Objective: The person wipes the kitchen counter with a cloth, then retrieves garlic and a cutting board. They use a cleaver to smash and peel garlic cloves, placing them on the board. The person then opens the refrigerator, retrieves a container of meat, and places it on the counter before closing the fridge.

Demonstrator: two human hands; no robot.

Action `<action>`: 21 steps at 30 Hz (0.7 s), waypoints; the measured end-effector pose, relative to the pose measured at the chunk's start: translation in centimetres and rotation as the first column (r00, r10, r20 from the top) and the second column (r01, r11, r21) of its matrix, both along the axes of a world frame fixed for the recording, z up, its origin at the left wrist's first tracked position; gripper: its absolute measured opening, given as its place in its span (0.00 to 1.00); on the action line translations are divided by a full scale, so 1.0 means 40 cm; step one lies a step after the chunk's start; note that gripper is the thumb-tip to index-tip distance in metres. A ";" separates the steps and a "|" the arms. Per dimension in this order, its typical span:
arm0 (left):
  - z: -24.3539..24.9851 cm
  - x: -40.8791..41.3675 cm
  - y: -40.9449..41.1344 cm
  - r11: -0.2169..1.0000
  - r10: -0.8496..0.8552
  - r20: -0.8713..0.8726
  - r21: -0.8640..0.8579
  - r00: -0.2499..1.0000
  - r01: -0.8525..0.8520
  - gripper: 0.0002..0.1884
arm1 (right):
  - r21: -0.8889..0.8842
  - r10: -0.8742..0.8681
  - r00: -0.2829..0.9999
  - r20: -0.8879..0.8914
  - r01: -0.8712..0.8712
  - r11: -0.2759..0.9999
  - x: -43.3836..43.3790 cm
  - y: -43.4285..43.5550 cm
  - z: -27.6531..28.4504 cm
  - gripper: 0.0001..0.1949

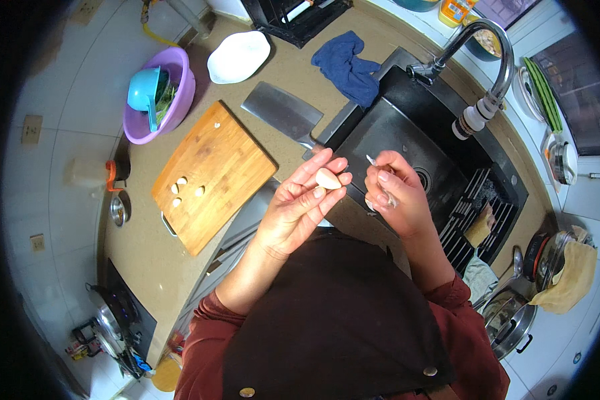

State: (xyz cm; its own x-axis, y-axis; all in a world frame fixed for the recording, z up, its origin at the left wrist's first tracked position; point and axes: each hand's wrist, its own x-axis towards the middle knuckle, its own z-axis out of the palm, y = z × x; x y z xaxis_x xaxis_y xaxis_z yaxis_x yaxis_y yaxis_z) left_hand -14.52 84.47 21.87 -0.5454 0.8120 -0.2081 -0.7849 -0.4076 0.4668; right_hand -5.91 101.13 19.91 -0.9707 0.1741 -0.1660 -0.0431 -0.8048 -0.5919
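Note:
A pale peeled garlic clove [327, 179] rests in the fingers of my left hand [300, 202], the thumb pressing against its lower edge. My right hand [399, 192] is curled around thin, papery garlic skins [391, 198], and one scrap pokes up past the fingertips. Both hands are raised over the counter's front edge by the sink, a small gap between them. Left of them, several pale garlic cloves [200, 190] lie on a wooden cutting board [220, 165]. A cleaver [282, 111] lies flat beyond the board, its handle toward the sink and partly behind my left hand.
The black sink [390, 130] has a chrome faucet [505, 60] arching over it and a drain rack [462, 220] at its right. A blue cloth [347, 65] drapes its corner. Behind the board stand a white dish [239, 56] and a purple basin [182, 75] holding a blue ladle [142, 90].

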 end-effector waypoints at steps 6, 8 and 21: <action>0.001 0.014 -0.019 0.997 0.017 -0.148 -0.071 0.989 -0.028 0.26 | 0.371 -0.095 0.995 0.021 0.080 0.925 0.001 -0.030 -0.017 0.06; -0.004 0.024 -0.025 0.991 0.026 -0.297 -0.114 0.954 -0.062 0.25 | 0.421 -0.139 0.989 0.051 0.104 0.901 0.001 -0.044 -0.005 0.05; 0.012 0.072 -0.063 0.941 0.042 -0.569 -0.254 0.821 -0.224 0.18 | 0.875 -0.078 0.983 -0.168 0.185 0.448 0.017 -0.121 0.078 0.03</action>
State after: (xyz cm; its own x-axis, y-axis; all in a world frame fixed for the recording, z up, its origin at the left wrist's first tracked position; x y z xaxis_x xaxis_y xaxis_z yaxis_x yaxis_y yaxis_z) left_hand -11.63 81.96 22.35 -0.7390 0.6712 -0.0588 -0.3087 -0.2597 0.9150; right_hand -5.23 96.29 23.03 -0.9228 0.3014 0.2398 -0.1956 0.1697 -0.9659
